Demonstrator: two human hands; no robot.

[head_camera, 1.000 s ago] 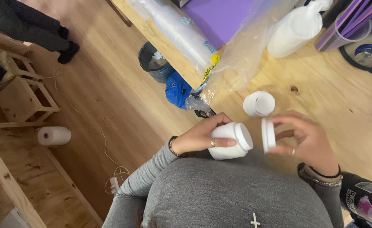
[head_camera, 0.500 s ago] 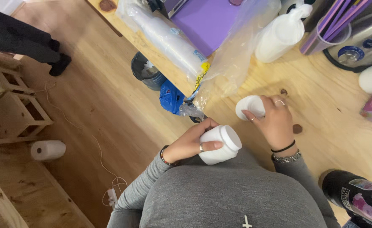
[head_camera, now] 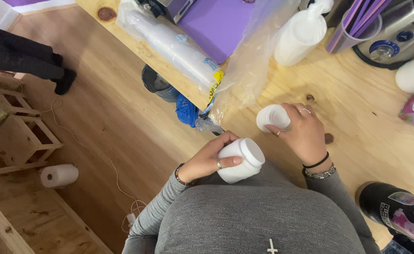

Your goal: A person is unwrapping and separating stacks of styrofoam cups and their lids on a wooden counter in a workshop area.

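At counter [head_camera: 367, 141] edge, left hand [head_camera: 207, 160] fingers wrap the white jar [head_camera: 241, 160], held sideways. Right hand [head_camera: 303, 131] fingers grip the white lid [head_camera: 272, 116]; capping step looks underway, and lid needs aligning to the jar mouth.

We look down on a light wooden plank floor [head_camera: 103, 122], warm in colour and evenly lit, without hard shadows. On the left side stands a small open shelf frame of pale raw wood [head_camera: 14, 141], and beside it a white paper towel roll [head_camera: 59, 175] lies on the floor. A thin white cable [head_camera: 117, 183] runs across the planks to a white plug [head_camera: 131, 218]. At the upper left we see a dark trouser leg and a black shoe [head_camera: 65, 81] of another person. On the right, a pale wooden table top with dark knots [head_camera: 371, 136] fills the view, its edge running diagonally. Under this edge stands a dark round bucket [head_camera: 156, 84].
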